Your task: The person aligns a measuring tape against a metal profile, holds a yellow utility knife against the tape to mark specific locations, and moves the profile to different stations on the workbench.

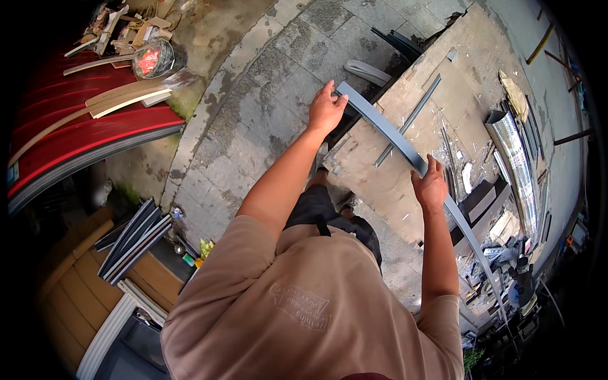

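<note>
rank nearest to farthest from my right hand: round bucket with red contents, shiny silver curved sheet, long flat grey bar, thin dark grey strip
In the head view, from your right hand:
1. Long flat grey bar: touching the hand.
2. Thin dark grey strip: left, beneath the bar.
3. Shiny silver curved sheet: right.
4. Round bucket with red contents: far upper left.

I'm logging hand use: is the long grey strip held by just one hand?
No, the left hand holds one end of the grey strip while the right hand grips it farther along.
</note>
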A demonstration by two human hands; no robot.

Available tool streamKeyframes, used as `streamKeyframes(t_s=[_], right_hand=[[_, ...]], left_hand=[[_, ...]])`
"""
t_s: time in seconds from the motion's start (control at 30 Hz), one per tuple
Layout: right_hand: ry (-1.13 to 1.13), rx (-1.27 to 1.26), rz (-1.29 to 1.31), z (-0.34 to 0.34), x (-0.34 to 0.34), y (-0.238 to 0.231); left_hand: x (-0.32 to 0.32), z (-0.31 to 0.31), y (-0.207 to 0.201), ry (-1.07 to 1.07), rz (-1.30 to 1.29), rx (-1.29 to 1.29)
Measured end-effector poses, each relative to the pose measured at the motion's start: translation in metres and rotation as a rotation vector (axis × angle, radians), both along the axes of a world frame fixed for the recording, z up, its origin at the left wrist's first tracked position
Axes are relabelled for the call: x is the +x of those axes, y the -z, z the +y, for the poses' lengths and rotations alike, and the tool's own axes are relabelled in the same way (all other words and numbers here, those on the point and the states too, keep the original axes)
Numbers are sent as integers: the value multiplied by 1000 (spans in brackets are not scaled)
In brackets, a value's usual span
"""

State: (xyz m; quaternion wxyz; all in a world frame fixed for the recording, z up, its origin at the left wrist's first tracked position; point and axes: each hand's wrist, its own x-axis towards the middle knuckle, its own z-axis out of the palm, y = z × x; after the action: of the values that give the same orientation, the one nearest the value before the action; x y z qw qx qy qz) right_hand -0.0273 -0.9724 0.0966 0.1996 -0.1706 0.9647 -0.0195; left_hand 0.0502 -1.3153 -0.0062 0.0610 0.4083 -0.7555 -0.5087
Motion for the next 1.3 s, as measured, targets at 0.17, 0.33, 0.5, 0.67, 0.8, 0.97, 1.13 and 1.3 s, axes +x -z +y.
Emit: streamKeyframes(t_s=[0.17, 0.33, 0.5, 0.67, 0.8, 0.97, 1.13, 1.3], right_hand=[[42, 149, -108, -17, -7, 19], [98, 216, -104, -8, -4, 35], [87, 214, -63, -7, -3, 34], [45, 227, -70, -5, -5, 31], [6, 222, -68, -2, -5, 32], [-30, 234, -46, -4, -6, 32], [-49, 301, -75, -5, -10, 35], [-53, 293, -56, 3, -9, 33]], left_hand=[[-3, 2, 7, 27, 22, -89], [-1, 7, 11, -16, 41, -55], [1, 9, 16, -59, 148, -6], [-2, 13, 20, -128, 175, 102], [-3, 20, 32, -238, 239, 285], [-2, 33, 50, -343, 206, 489], [-1, 37, 52, -335, 248, 591], [-4, 36, 29, -313, 257, 576]])
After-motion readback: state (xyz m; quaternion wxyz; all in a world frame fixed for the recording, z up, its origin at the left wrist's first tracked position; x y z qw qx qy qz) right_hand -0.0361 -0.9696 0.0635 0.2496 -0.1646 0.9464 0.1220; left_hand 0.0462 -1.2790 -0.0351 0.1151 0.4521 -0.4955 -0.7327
